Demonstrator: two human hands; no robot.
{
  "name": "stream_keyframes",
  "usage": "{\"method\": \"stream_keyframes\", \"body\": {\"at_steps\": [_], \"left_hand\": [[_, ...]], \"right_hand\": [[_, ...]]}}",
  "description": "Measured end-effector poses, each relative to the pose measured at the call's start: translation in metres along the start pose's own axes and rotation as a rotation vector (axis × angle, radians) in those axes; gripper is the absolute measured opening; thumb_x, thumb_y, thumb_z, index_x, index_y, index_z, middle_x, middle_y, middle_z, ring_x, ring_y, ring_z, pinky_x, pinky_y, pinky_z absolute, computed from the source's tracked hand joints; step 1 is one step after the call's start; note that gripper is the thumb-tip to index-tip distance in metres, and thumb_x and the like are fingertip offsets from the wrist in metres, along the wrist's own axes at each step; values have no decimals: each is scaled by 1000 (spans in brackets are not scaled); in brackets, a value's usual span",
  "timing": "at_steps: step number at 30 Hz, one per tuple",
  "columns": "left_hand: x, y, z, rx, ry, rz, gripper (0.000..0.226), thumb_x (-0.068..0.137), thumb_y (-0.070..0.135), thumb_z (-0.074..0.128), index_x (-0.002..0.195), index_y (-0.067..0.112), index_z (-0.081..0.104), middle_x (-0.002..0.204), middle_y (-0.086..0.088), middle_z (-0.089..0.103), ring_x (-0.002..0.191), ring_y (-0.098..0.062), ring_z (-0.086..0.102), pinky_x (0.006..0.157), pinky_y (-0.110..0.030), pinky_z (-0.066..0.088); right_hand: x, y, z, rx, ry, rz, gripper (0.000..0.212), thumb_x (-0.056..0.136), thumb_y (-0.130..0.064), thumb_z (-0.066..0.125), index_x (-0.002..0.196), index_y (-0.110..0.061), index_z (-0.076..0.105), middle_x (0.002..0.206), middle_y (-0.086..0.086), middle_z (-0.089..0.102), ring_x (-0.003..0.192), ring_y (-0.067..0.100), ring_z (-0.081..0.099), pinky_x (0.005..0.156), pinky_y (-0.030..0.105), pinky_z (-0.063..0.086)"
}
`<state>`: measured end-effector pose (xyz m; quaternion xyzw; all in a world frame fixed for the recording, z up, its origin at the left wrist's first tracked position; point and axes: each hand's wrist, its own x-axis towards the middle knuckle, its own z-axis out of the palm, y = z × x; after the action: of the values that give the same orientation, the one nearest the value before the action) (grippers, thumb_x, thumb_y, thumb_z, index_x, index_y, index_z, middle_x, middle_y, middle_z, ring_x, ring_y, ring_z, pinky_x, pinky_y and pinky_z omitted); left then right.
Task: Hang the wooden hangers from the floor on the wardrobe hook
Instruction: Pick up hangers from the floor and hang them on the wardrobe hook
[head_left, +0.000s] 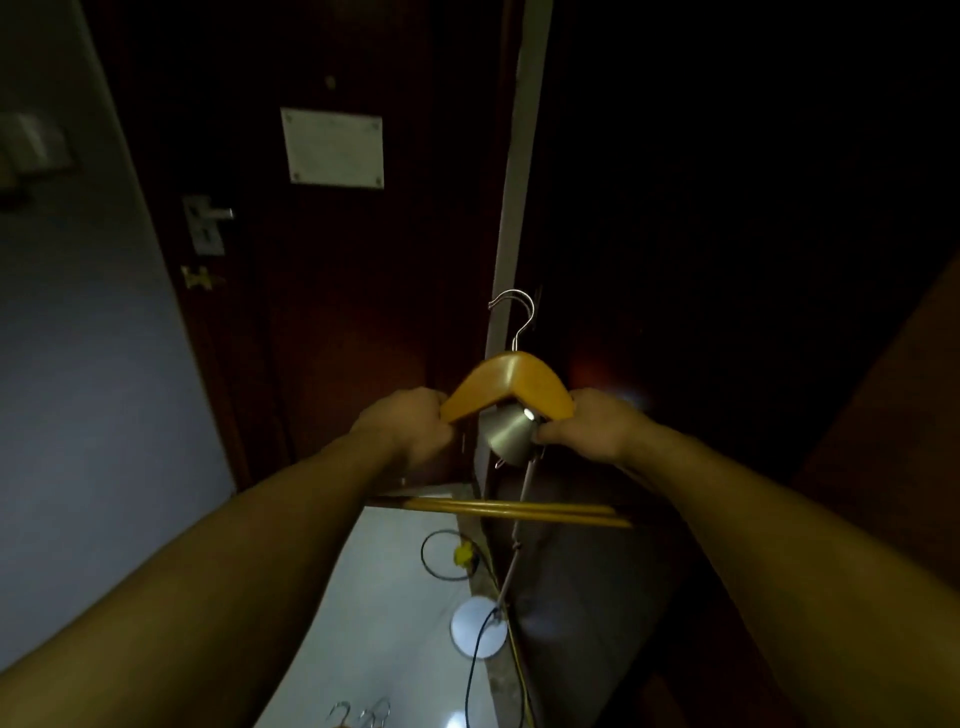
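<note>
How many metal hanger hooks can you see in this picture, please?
3. One hook rises from the wooden hanger gripped by the left hand and right hand. Two more hooks show on the floor at the bottom edge; others may be hidden.

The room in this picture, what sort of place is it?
Probably a hotel room's entry: a dark door bearing a screwed-on notice plate and a lever handle, and a wooden hanger held in both hands.

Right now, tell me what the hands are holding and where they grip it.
Both hands hold wooden hangers: the left hand grips the left shoulder end, the right hand the right shoulder end. The metal hooks point up, free.
</note>
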<state>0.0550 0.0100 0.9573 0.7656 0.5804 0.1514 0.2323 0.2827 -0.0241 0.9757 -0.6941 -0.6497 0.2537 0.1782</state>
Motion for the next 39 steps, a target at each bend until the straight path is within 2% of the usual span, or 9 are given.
{"method": "stream_keyframes", "body": {"at_steps": [4,7,12,15,18,23,27,31,39], "left_hand": [[-24,40,-56,5,44,78,8,89,26,58,93,27,65,83,-5,69,75,-23,67,66,-36,50],[-41,63,-86,-13,54,170,7,89,27,60,95,27,64,82,-4,69,75,-23,68,68,-36,52],[-77,101,-124,-39,21,335,4,87,25,60,84,27,61,73,-3,61,64,-19,58,64,-35,48],[-100,130,-136,-39,-4,436,3,86,23,60,87,26,62,75,-4,62,65,-21,59,66,-35,49],[-124,165,-131,-35,-33,533,4,83,22,61,83,26,61,73,-3,64,63,-19,60,61,-30,45],[-162,229,-98,-84,-112,683,8,90,20,60,90,28,59,75,-1,61,65,-15,58,62,-30,44],[-192,290,-73,-114,-141,783,8,94,19,55,94,24,62,75,0,59,65,-15,56,63,-31,47],[-219,345,-52,-117,-158,877,9,95,21,54,97,22,63,82,-5,63,68,-17,59,65,-34,50],[-257,441,-1,-167,-187,959,12,95,21,57,103,30,56,77,1,59,61,-12,54,58,-26,46]], "right_hand": [[-42,-41,-55,13,53,-5,26,80,-36,75,71,-19,58,70,5,62,64,20,60,71,38,52],[-81,-61,-87,-7,106,3,28,79,-39,75,86,-14,64,81,10,68,71,24,66,77,40,56],[-165,-94,-128,29,157,40,41,79,-55,72,96,-19,61,83,1,57,75,17,54,70,32,43],[-218,-102,-141,101,222,116,79,69,-84,56,116,-21,58,94,-2,57,81,13,54,73,31,44],[-271,-97,-152,131,336,215,117,55,-102,31,135,-20,52,120,4,58,106,21,58,97,40,46],[-358,-83,-178,123,499,392,98,81,-83,16,144,-15,46,137,10,52,124,29,51,110,46,37],[-419,-59,-205,107,578,445,102,70,-87,17,134,-17,57,125,10,61,115,28,58,107,54,41],[-474,-30,-231,135,655,469,71,93,-72,22,113,-20,66,112,12,66,107,32,63,104,55,44],[-561,34,-276,113,714,500,53,103,-52,29,100,-16,68,77,-2,63,73,14,61,78,32,47]]}}
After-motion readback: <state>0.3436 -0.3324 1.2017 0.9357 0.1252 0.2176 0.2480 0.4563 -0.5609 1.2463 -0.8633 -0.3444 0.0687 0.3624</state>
